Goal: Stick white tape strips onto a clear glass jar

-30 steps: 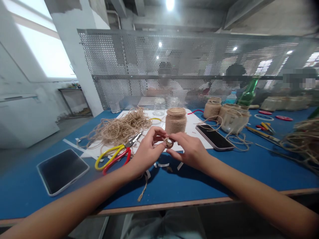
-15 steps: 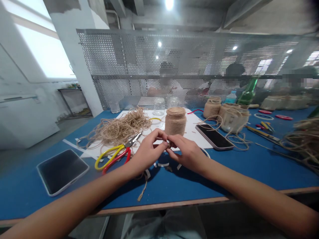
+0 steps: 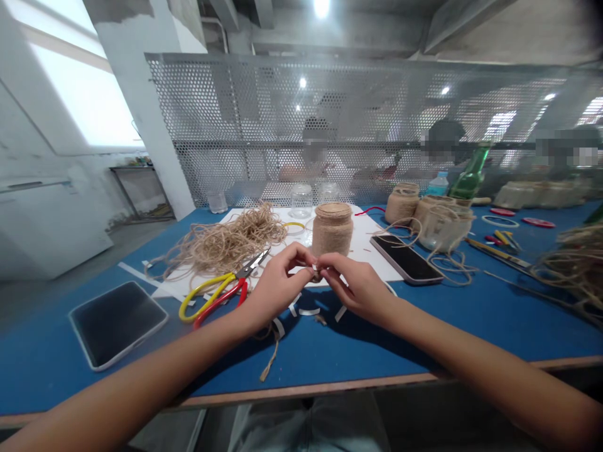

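My left hand (image 3: 277, 282) and my right hand (image 3: 360, 282) meet at the fingertips above the table's near half. Between them they pinch a small brown piece (image 3: 317, 274) with a whitish bit at its top; the fingers hide most of it, so its kind is unclear. Just behind the fingertips stands a jar wrapped in jute twine (image 3: 332, 232), upright on white paper (image 3: 372, 263). Scissors (image 3: 235, 279) with one yellow and one red handle lie beside my left hand, blades pointing away. A short twine end (image 3: 269, 364) lies below my left wrist.
A heap of loose twine (image 3: 230, 238) lies at left, with a tablet (image 3: 117, 325) in front. On the right are a phone (image 3: 406, 258), a partly wrapped glass jar (image 3: 443, 229) and a green bottle (image 3: 471, 172). A perforated metal screen (image 3: 264, 125) stands behind; people sit beyond it.
My right hand's fingers have shifted on the small piece, its thumb now tucked higher behind the fingers. A whitish bit now shows between the fingertips. My left hand has barely moved.
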### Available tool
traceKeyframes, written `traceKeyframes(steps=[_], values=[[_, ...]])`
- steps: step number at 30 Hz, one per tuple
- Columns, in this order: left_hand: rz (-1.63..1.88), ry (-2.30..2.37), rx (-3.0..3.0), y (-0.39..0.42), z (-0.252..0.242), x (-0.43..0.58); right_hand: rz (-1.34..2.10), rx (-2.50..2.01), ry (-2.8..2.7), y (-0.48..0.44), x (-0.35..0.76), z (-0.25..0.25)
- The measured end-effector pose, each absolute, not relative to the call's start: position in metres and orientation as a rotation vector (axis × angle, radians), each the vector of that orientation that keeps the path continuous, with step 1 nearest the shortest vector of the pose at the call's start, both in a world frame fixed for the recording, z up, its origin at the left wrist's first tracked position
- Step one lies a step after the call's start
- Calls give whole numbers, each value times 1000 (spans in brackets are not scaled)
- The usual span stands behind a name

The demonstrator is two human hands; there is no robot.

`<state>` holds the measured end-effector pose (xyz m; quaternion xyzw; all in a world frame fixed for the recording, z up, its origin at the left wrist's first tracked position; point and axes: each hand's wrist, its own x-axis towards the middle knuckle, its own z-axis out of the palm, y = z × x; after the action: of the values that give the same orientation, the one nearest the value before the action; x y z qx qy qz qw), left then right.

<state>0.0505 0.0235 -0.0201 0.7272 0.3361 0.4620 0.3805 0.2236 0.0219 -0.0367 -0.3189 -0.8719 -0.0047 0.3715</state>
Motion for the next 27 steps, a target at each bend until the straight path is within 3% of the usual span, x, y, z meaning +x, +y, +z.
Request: traceKeyframes(steps=[19, 27], values=[[1102, 885, 1829, 25, -25, 53, -20, -784, -2257, 26, 223, -38], [1126, 996, 1850, 24, -23, 54, -209, -825, -2241, 25, 220, -43]])
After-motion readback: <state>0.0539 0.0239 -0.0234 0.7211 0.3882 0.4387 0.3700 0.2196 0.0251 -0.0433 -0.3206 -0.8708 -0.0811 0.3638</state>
